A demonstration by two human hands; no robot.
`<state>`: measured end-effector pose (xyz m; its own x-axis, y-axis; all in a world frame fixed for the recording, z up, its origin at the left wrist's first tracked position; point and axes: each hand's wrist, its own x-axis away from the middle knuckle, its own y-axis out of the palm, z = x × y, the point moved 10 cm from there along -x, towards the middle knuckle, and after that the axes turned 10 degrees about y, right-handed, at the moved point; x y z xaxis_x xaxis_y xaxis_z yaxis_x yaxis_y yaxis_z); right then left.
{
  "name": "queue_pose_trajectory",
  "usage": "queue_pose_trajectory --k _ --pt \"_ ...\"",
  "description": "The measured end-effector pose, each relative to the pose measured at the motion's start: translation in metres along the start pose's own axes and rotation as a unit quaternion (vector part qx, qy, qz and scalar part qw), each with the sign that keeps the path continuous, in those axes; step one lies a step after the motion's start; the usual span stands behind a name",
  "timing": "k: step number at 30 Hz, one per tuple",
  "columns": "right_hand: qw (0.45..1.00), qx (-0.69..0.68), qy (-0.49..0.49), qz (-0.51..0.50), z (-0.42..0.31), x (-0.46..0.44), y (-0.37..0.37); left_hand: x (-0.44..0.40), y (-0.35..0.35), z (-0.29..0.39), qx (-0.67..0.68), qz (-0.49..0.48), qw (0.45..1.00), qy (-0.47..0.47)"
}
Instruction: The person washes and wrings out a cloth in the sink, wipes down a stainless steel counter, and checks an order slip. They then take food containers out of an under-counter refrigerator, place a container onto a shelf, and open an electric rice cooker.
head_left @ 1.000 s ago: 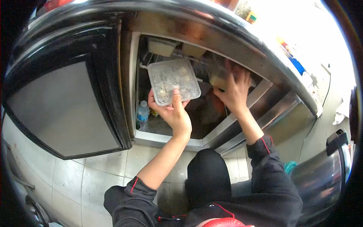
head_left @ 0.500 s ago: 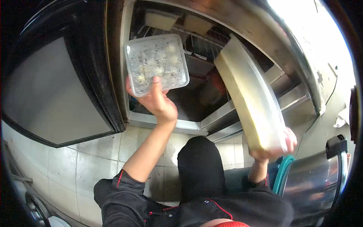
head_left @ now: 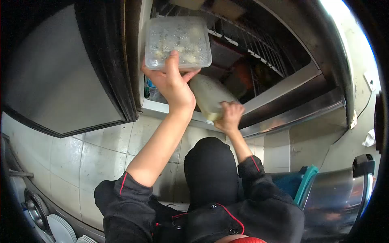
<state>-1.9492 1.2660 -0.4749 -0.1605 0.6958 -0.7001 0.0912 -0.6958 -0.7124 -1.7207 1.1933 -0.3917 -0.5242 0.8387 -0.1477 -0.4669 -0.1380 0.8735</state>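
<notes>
My left hand [head_left: 173, 83] is closed around a square clear plastic container [head_left: 178, 42], thumb on its lid. Droplets speckle the lid, and pale pieces show blurrily through it. Lower down, my right hand [head_left: 231, 115] grips the near end of a larger, long plastic container [head_left: 210, 95] with pale yellow contents. That container reaches through the opening of the fridge [head_left: 156, 106], low inside it. Its far left part is hidden behind my left hand and wrist. Whether it touches the fridge floor I cannot tell.
The fridge door [head_left: 60, 73] stands open at the left. A wire shelf [head_left: 243, 46] crosses the fridge interior, with pale containers [head_left: 188, 3] higher up. To the right are a large metal pot [head_left: 336, 206] and a teal-rimmed bin [head_left: 306, 184]. Stacked white plates [head_left: 60, 229] sit at lower left.
My right hand has swung the long container left and down, from upright at the right into the lower fridge opening. My left hand has raised the square container slightly, further over the fridge.
</notes>
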Motion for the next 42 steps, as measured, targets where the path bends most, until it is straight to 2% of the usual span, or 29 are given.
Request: queue_pose_trajectory --k 3,5,8,11,12,13,14,15,16,18,19,21,25,26,27,29,30,31,32,34,36,42 --pt "0.999 0.051 0.018 -0.006 0.008 0.039 0.068 0.006 0.004 -0.001 -0.018 -0.02 0.999 -0.018" --pt "0.995 0.087 -0.041 0.001 -0.009 0.076 0.087 0.009 0.007 -0.003 -0.021 -0.039 0.999 -0.014" --pt "0.997 0.025 0.011 -0.068 -0.001 0.076 0.094 0.013 0.011 -0.013 0.016 -0.042 0.999 -0.001" --pt "0.98 -0.035 0.015 -0.193 -0.003 0.04 0.083 0.024 0.012 -0.023 0.004 -0.018 1.0 -0.012" --pt "0.964 -0.15 0.011 -0.217 0.007 0.03 0.077 0.026 0.014 -0.025 0.005 -0.024 1.0 0.006" --pt "0.964 -0.22 0.022 -0.15 0.009 -0.002 0.038 0.03 0.013 -0.028 0.004 -0.029 0.999 0.025" --pt "0.953 -0.256 0.129 -0.101 0.018 -0.031 -0.006 0.035 0.012 -0.031 0.001 -0.033 0.998 0.044" --pt "0.913 -0.372 0.165 -0.03 0.022 -0.054 -0.049 0.041 0.018 -0.031 0.01 -0.068 0.995 0.068" --pt "0.861 -0.488 0.136 0.051 0.012 -0.077 -0.093 0.049 0.025 -0.03 0.007 -0.091 0.993 0.071" --pt "0.946 -0.299 -0.03 0.123 -0.023 -0.112 -0.159 0.067 0.042 -0.031 -0.008 -0.152 0.987 0.044" --pt "0.979 -0.168 -0.058 0.103 -0.037 -0.124 -0.175 0.076 0.056 -0.032 0.03 -0.185 0.982 -0.006" --pt "0.981 -0.175 -0.08 0.011 -0.035 -0.138 -0.169 0.084 0.074 -0.03 0.004 -0.237 0.971 -0.013" --pt "0.973 -0.218 -0.002 0.076 -0.012 -0.147 -0.172 0.085 0.097 -0.05 0.115 -0.351 0.913 -0.175" --pt "0.968 -0.223 0.034 0.108 -0.001 -0.148 -0.171 0.081 0.1 -0.048 0.1 -0.363 0.916 -0.139" --pt "0.966 -0.212 0.076 0.125 0.008 -0.153 -0.168 0.079 0.102 -0.045 0.075 -0.372 0.913 -0.149" --pt "0.954 -0.195 0.173 0.146 0.046 -0.171 -0.154 0.068 0.101 -0.059 -0.046 -0.367 0.925 -0.083" --pt "0.929 -0.276 0.222 0.108 0.068 -0.184 -0.135 0.062 0.095 -0.06 -0.075 -0.323 0.94 -0.078" --pt "0.894 -0.353 0.269 0.067 0.094 -0.199 -0.112 0.062 0.092 -0.065 -0.072 -0.308 0.943 -0.106" --pt "0.909 -0.29 0.298 0.026 0.133 -0.224 -0.091 0.062 0.088 -0.069 -0.069 -0.292 0.944 -0.133" --pt "0.96 -0.111 0.256 -0.002 0.177 -0.281 -0.055 0.062 0.08 -0.075 -0.057 -0.251 0.952 -0.167" --pt "0.976 0.023 0.214 0.016 0.162 -0.317 -0.053 0.063 0.075 -0.081 -0.041 -0.245 0.951 -0.183" --pt "0.977 0.115 0.161 0.081 0.101 -0.359 -0.048 0.055 0.059 -0.09 0.004 -0.206 0.961 -0.182"
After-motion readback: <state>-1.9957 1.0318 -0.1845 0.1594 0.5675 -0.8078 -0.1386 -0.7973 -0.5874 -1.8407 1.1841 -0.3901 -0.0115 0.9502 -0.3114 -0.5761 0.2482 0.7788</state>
